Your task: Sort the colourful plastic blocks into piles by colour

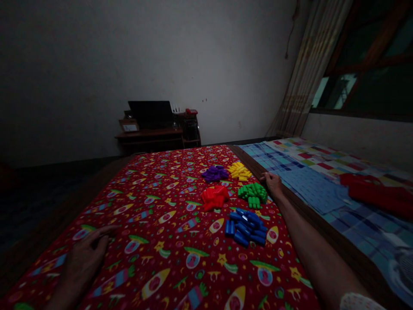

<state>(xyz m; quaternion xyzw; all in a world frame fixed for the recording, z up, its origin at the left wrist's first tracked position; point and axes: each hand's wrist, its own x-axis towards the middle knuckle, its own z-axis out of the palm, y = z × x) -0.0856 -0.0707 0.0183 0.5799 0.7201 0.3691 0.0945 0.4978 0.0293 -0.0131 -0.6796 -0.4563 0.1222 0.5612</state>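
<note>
Five colour-sorted piles of small plastic pieces lie on a red patterned cloth (167, 189). The purple pile (215, 173) and yellow pile (239, 171) are farthest from me. Closer in are the red pile (214, 198) and the green pile (253, 194), with the blue pile (245, 227) of short tube-like pieces nearest. My right hand (273, 183) is beside the cloth's right edge, just right of the green pile, its fingers loosely apart and nothing visible in them. On the left, my left hand (84, 256) rests over the cloth, open, fingers stretched out, away from the piles.
To the right is a bed (309, 181) with checked covers and a red garment (377, 193). A fan-like object (405, 267) shows at the lower right. Against the far wall stands a desk (151, 133) with a dark monitor (151, 114). A curtain (306, 73) hangs by the window.
</note>
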